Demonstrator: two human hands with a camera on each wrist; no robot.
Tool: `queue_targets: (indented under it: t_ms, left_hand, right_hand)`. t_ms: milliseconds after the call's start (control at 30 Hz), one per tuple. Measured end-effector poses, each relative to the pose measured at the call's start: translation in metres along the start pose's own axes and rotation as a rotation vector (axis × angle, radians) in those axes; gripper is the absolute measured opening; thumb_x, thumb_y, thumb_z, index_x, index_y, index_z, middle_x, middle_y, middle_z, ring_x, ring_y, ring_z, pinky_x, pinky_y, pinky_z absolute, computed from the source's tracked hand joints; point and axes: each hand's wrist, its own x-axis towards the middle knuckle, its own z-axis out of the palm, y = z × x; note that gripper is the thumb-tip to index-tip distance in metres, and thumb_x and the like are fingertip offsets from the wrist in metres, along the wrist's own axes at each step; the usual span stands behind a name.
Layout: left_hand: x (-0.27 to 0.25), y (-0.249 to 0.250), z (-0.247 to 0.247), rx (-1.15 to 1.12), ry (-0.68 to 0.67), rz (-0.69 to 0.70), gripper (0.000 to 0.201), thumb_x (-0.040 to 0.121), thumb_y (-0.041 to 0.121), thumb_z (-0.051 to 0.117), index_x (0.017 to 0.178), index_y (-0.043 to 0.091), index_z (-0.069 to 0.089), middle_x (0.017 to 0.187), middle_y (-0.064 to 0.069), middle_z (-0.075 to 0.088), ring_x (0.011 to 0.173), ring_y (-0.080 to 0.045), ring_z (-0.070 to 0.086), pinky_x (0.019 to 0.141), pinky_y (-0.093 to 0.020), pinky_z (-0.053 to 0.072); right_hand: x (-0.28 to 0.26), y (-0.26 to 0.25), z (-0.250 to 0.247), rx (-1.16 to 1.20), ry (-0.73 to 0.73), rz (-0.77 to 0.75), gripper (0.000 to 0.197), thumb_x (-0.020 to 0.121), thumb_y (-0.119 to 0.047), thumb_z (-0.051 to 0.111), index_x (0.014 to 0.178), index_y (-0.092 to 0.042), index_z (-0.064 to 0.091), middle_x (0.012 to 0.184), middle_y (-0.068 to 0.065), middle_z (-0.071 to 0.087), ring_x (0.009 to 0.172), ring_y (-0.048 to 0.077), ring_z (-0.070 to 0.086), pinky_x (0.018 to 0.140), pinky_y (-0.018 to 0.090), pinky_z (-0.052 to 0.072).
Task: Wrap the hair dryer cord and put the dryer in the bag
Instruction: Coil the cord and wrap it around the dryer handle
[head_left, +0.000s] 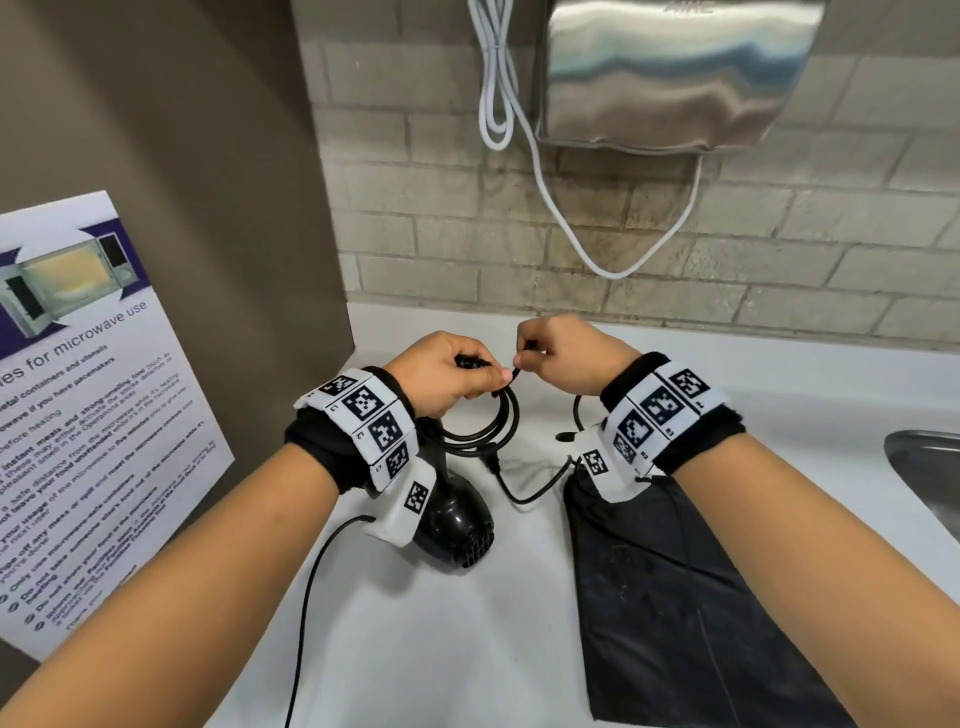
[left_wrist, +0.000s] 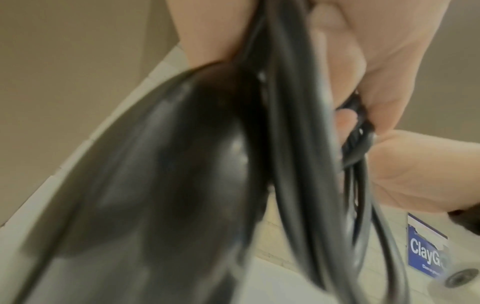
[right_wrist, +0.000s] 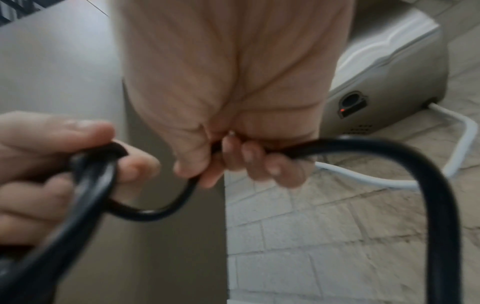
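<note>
The black hair dryer (head_left: 457, 525) hangs just above the white counter (head_left: 441, 639), its handle hidden in my left hand (head_left: 447, 376). That hand also grips several coiled loops of the black cord (head_left: 488, 426); in the left wrist view the dryer body (left_wrist: 168, 164) and the cord loops (left_wrist: 293, 144) fill the frame. My right hand (head_left: 561, 358), close to the left one, pinches the cord (right_wrist: 389, 152) between thumb and fingers. A loose stretch of cord (head_left: 530, 493) trails over the counter. The black bag (head_left: 675, 597) lies flat under my right forearm.
A steel hand dryer (head_left: 670, 78) hangs on the tiled wall with a white cable (head_left: 613, 260) looping below it. A microwave-use poster (head_left: 88, 405) leans at the left. A steel sink rim (head_left: 924, 467) sits at the right edge.
</note>
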Motion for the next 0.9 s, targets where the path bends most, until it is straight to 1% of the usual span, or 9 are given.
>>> queue_targets:
  t_ms: [133, 233, 333, 400, 500, 600, 667, 800, 900]
  left_hand:
    - [0.004, -0.002, -0.001, -0.022, 0.048, -0.007, 0.007, 0.087, 0.019, 0.063, 0.086, 0.012, 0.06, 0.057, 0.0, 0.046, 0.028, -0.005, 0.025, 0.032, -0.012, 0.02]
    - [0.006, -0.002, 0.0, 0.008, 0.046, -0.031, 0.02, 0.087, 0.022, 0.064, 0.104, 0.015, 0.056, 0.058, 0.001, 0.048, 0.029, -0.006, 0.027, 0.033, -0.013, 0.023]
    - [0.006, 0.001, 0.002, 0.0, 0.017, -0.039, 0.03, 0.088, 0.021, 0.062, 0.116, 0.017, 0.053, 0.058, 0.001, 0.045, 0.028, -0.005, 0.026, 0.033, -0.013, 0.023]
    - [0.005, 0.003, 0.001, -0.012, -0.004, -0.047, 0.024, 0.089, 0.02, 0.06, 0.112, 0.014, 0.057, 0.058, 0.0, 0.042, 0.028, -0.005, 0.025, 0.033, -0.013, 0.021]
    - [0.004, 0.004, 0.0, 0.006, -0.044, -0.052, 0.013, 0.091, 0.021, 0.058, 0.098, 0.011, 0.062, 0.058, -0.001, 0.04, 0.031, -0.008, 0.022, 0.035, -0.015, 0.019]
    - [0.003, 0.003, 0.0, 0.028, -0.04, -0.039, 0.011, 0.091, 0.022, 0.056, 0.088, 0.013, 0.062, 0.058, 0.0, 0.048, 0.03, -0.009, 0.024, 0.034, -0.014, 0.021]
    - [0.002, 0.001, -0.001, 0.008, -0.006, -0.037, 0.01, 0.091, 0.022, 0.057, 0.086, 0.015, 0.061, 0.064, -0.002, 0.055, 0.029, -0.008, 0.025, 0.033, -0.013, 0.022]
    - [0.002, -0.005, -0.004, -0.128, 0.066, -0.039, 0.007, 0.091, 0.015, 0.056, 0.087, 0.012, 0.061, 0.073, -0.004, 0.061, 0.028, -0.007, 0.022, 0.033, -0.012, 0.019]
    - [0.003, -0.008, -0.007, -0.188, 0.142, -0.032, 0.012, 0.092, 0.012, 0.055, 0.101, 0.009, 0.062, 0.071, -0.005, 0.06, 0.027, -0.006, 0.023, 0.032, -0.012, 0.019]
  right_hand:
    - [-0.001, -0.009, 0.005, -0.041, 0.285, -0.039, 0.019, 0.093, -0.016, 0.05, 0.099, 0.0, 0.059, 0.102, 0.013, 0.058, 0.093, 0.026, 0.053, 0.073, 0.025, 0.036]
    - [-0.002, -0.016, 0.006, -0.019, 0.388, -0.079, 0.019, 0.092, -0.015, 0.05, 0.099, 0.001, 0.059, 0.102, 0.015, 0.058, 0.093, 0.027, 0.053, 0.069, 0.02, 0.03]
    - [-0.003, -0.021, 0.008, 0.051, 0.462, -0.131, 0.015, 0.091, -0.011, 0.052, 0.095, 0.001, 0.059, 0.094, 0.012, 0.055, 0.083, 0.022, 0.049, 0.066, 0.017, 0.028]
    - [-0.006, -0.024, 0.009, 0.101, 0.509, -0.161, 0.013, 0.091, -0.009, 0.053, 0.093, 0.001, 0.06, 0.087, 0.006, 0.05, 0.077, 0.016, 0.045, 0.065, 0.017, 0.029]
    - [-0.011, -0.025, 0.01, 0.145, 0.573, -0.208, 0.011, 0.089, -0.008, 0.055, 0.088, 0.002, 0.061, 0.082, 0.002, 0.046, 0.071, 0.014, 0.043, 0.059, 0.016, 0.028]
    - [-0.014, -0.023, 0.01, 0.185, 0.602, -0.218, 0.011, 0.088, -0.008, 0.056, 0.085, 0.001, 0.061, 0.08, 0.0, 0.047, 0.065, 0.008, 0.041, 0.06, 0.007, 0.032]
    - [-0.016, -0.021, 0.01, 0.221, 0.605, -0.207, 0.011, 0.088, -0.008, 0.056, 0.085, 0.001, 0.061, 0.079, -0.001, 0.047, 0.065, 0.003, 0.042, 0.062, 0.006, 0.032]
    - [-0.025, -0.016, 0.013, 0.272, 0.535, -0.135, 0.01, 0.091, -0.012, 0.053, 0.083, -0.006, 0.056, 0.069, -0.005, 0.047, 0.063, 0.01, 0.043, 0.059, 0.018, 0.033]
    - [-0.033, -0.015, 0.018, 0.283, 0.426, -0.051, 0.018, 0.095, -0.02, 0.045, 0.083, -0.009, 0.053, 0.062, -0.005, 0.048, 0.06, 0.012, 0.046, 0.057, 0.023, 0.035]
